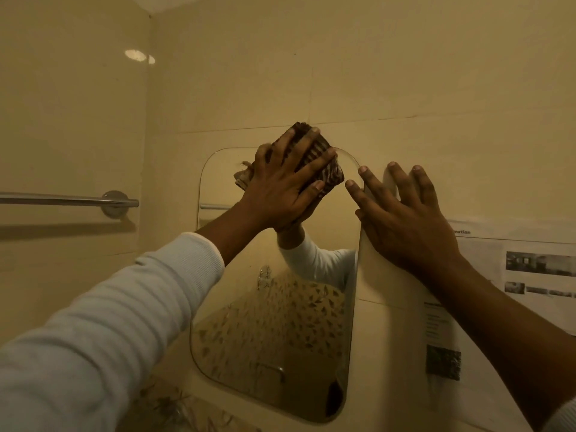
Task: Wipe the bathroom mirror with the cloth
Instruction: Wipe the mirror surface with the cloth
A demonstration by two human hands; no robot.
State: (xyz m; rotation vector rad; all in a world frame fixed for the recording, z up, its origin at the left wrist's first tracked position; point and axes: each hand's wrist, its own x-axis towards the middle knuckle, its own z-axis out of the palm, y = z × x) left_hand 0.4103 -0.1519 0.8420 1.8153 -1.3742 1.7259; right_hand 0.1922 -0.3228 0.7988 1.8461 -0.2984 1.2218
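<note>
**Q:** Where is the work, and how does it handle?

**A:** The mirror [274, 322] hangs on the tiled wall [374, 73], between a towel rail [62, 201] and a printed sheet [514, 269]. Treat it as rigid, smooth and fragile: the glass is probably slippery under a pad and likely to flex or shift if loaded at one corner. Its fixing is not visible.

**Q:** And the cloth?

**A:** The cloth [332, 176] is a dark striped fabric, bunched into a pad at the mirror's top edge, partly over the wall. It appears soft and light, and should conform to the glass. A loose tail hangs out on the left side.

**Q:** State of each grip?

**A:** The left hand [280, 194] lies on the pad with its fingers spread and nearly straight, pressing the cloth flat against the glass. The right hand [405, 219] is spread flat across the mirror's right edge and holds nothing. It seems to act as a brace.

**Q:** Recommended hold?

**A:** Palm centred over the pad, with the tail tucked in.
</note>
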